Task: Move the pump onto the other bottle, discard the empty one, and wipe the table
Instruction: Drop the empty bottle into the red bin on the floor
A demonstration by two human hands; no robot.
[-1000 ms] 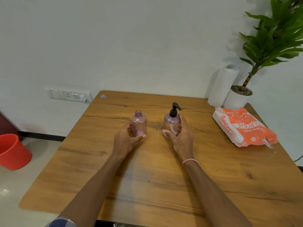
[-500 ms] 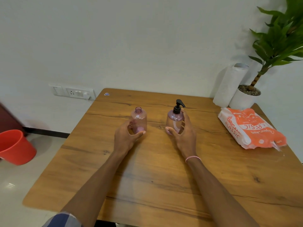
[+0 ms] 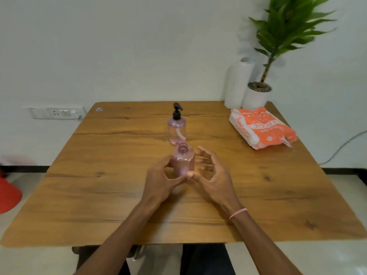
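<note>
A pink bottle with an open neck [image 3: 183,159] stands upright near the middle of the wooden table [image 3: 99,195]. My left hand [image 3: 160,179] wraps around its left side and holds it. My right hand [image 3: 210,173] hovers just right of that bottle, fingers spread and curled, thumb tip near my left thumb. A second pink bottle [image 3: 176,130] stands farther back, untouched, carrying the black pump [image 3: 177,111].
An orange and white tissue pack [image 3: 262,128] lies at the right back of the table. Behind it stand a white paper roll [image 3: 238,82] and a potted plant [image 3: 258,94]. A red bucket [image 3: 8,193] sits on the floor at left.
My left hand has drawn the open bottle toward me. My right hand let go of the pump bottle and came beside the open bottle. The camera view shifted.
</note>
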